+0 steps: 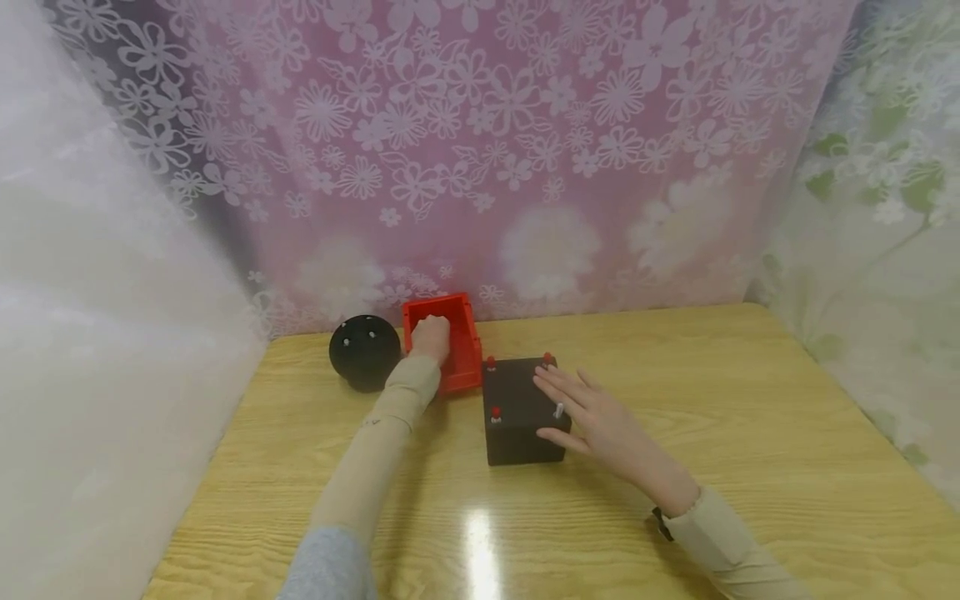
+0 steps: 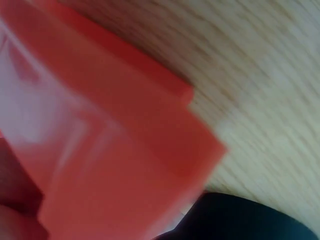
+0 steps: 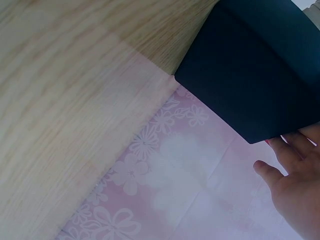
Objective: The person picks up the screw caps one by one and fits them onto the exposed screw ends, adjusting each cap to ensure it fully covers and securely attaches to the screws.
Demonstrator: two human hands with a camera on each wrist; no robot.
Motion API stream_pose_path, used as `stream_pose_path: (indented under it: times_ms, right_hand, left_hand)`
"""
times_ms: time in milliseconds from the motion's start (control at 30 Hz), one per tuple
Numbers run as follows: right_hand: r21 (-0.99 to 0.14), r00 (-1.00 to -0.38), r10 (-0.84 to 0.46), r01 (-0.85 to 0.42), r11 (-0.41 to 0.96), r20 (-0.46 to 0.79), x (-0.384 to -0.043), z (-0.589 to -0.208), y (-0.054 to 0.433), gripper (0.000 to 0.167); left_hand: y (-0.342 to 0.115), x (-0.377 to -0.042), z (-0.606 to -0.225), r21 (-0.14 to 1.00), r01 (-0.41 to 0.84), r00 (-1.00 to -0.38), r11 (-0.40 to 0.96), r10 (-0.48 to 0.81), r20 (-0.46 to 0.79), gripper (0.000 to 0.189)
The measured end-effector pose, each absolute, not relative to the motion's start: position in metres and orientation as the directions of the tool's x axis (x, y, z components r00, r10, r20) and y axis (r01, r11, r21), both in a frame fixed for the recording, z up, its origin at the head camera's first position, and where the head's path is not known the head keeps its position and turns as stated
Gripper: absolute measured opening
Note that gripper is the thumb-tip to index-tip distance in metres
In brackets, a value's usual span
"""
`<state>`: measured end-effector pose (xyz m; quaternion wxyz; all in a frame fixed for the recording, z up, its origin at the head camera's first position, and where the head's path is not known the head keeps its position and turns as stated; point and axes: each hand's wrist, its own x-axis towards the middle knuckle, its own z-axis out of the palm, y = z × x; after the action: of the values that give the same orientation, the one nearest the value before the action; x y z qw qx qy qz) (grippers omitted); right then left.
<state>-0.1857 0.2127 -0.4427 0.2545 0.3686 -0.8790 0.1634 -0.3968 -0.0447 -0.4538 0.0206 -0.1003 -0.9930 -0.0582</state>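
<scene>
My left hand [image 1: 431, 336] reaches into a red plastic bin [image 1: 465, 357], knuckles up. Its fingertips are hidden, so whatever it may hold cannot be made out. In the left wrist view the bin's wall [image 2: 115, 150] fills most of the picture, with part of the hand [image 2: 15, 220] at the edge. My right hand [image 1: 600, 417] lies at the right side of a black box [image 1: 521, 400], fingers extended over its top. Red caps [image 1: 496, 414] sit on three corner posts; the near right post [image 1: 558, 410] shows bare and pale beside the hand. The right wrist view shows the box's dark side [image 3: 250, 75].
Left of the bin stands a round black object [image 1: 365, 350] with small pale posts on its top. All stand on a wood-grain table [image 1: 675, 358]. A pink flowered curtain [image 1: 480, 150] hangs behind the table's back edge, and pale sheets flank both sides.
</scene>
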Motion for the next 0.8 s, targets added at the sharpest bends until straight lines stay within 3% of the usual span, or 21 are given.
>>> stream_pose_path:
  times_ms: [400,800]
  right_hand:
    - [-0.127,-0.615,-0.551,-0.724,0.678,0.565,-0.185,-0.444,0.212,0.072]
    - [-0.112,-0.596,-0.554,-0.733,0.671,0.58,-0.185,-0.445,0.212,0.074]
  left_hand:
    - [-0.051,-0.393,-0.441,0.166,0.263,-0.965,0.95,0.26,0.042,0.016]
    - [-0.055,-0.39,-0.419,0.297,0.263,-0.941,0.918,0.312,-0.131,0.024]
